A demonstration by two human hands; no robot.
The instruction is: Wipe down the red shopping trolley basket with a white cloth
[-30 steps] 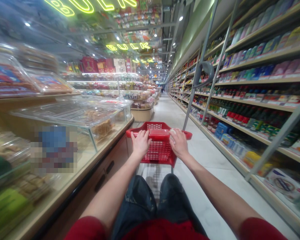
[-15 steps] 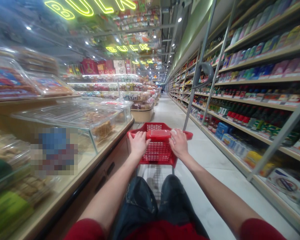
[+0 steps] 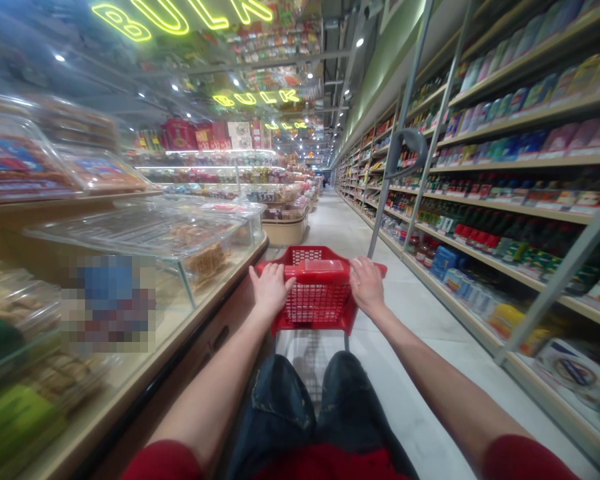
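A red plastic shopping cart (image 3: 320,303) with a mesh basket stands in front of my knees. My left hand (image 3: 270,285) is closed over the left end of its handle, thumb pointing inward. Over on the right end of the handle, my right hand (image 3: 367,283) is wrapped with the fingers curled forward. Between the two hands lies the handle's pale red middle panel (image 3: 325,266). The undersides of both hands, where they meet the bar, are hidden.
Close on the left runs a display counter (image 3: 220,293) with clear lidded food bins (image 3: 190,233). Tall shelves (image 3: 520,160) of bottles, cans and boxes line the right side, with a slanted metal ladder (image 3: 405,147) against them. A pale floor aisle (image 3: 330,213) stretches ahead.
My hands have slid apart along the handle, the left one leftward and the right one rightward. The cart and its surroundings look almost unmoved.
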